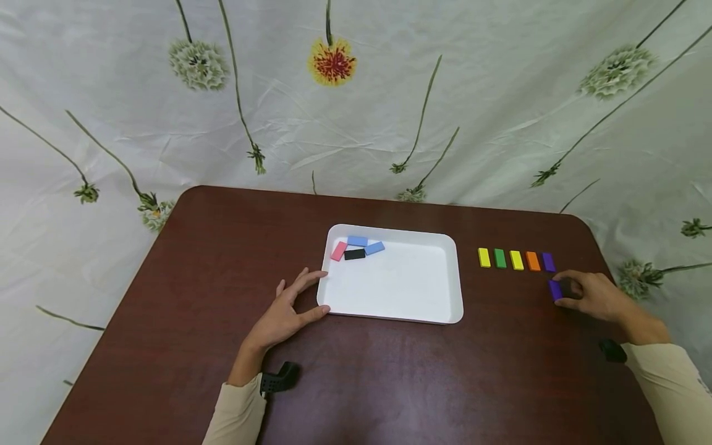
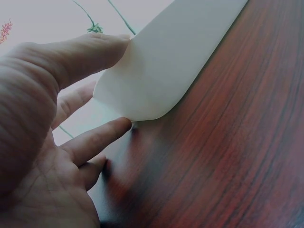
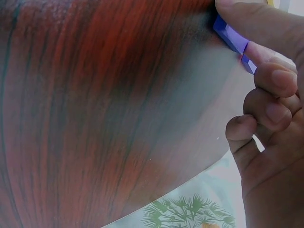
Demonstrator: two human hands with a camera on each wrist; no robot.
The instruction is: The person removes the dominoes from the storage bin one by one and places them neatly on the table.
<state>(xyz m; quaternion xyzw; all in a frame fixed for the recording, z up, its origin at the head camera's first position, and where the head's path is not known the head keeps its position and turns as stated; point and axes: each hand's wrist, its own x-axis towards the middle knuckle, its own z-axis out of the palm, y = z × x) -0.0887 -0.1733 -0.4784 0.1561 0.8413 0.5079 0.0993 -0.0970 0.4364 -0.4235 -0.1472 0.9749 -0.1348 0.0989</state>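
Note:
My right hand (image 1: 595, 295) pinches a purple block (image 1: 555, 290) between thumb and fingers, low at the table's right side. Just beyond it a second purple block (image 1: 548, 262) ends a row with an orange block (image 1: 533, 261), two yellow blocks and a green block (image 1: 500, 258). My left hand (image 1: 283, 315) touches the left end of a white tray (image 1: 389, 314) with extended thumb and fingers. Inside the tray's far left corner lie two blue blocks, a pink block (image 1: 339, 251) and a black block (image 1: 354, 254). In the right wrist view the held block (image 3: 230, 35) is partly covered by the thumb.
A dark reddish-brown table (image 1: 389, 383) bears everything. Behind it hangs a pale cloth (image 1: 356, 123) printed with flowers. Each wrist wears a black device, such as the one on the left wrist (image 1: 280, 377).

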